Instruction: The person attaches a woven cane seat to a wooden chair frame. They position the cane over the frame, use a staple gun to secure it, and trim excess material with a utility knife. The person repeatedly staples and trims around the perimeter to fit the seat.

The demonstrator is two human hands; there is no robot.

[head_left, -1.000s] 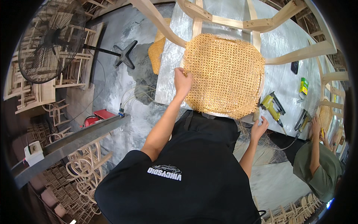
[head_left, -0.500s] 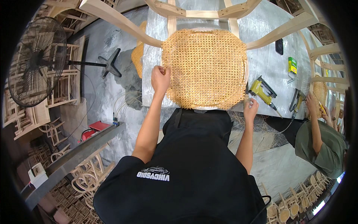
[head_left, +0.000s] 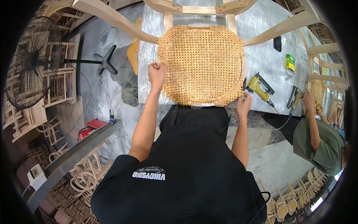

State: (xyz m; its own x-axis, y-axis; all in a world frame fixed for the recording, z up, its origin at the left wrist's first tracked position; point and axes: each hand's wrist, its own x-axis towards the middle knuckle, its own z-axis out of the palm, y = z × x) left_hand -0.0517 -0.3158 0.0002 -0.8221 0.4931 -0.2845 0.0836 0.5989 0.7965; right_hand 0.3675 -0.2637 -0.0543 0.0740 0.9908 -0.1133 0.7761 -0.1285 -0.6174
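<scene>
In front of me is a wooden chair frame (head_left: 115,20) with a sheet of woven cane webbing (head_left: 201,65) over its seat. The webbing's edges are frayed and stick out past the rim. My left hand (head_left: 157,75) is closed in a pinch at the webbing's left edge. At the lower right corner, my right hand (head_left: 244,105) has its fingers closed at the light-coloured end of a slim tool with a dark upper part (head_left: 244,83). The exact kind of tool is unclear.
Right of the seat, on the plastic-covered table (head_left: 257,33), lie a yellow-green staple gun (head_left: 259,89), another air gun (head_left: 294,98), a green-yellow box (head_left: 290,63) and a black phone (head_left: 277,43). A co-worker (head_left: 317,143) works at far right. A fan (head_left: 33,61) stands left.
My right hand has moved slightly left, in toward the slim tool by the seat corner. My left hand stays at the webbing's left edge. The whole view has shifted a little.
</scene>
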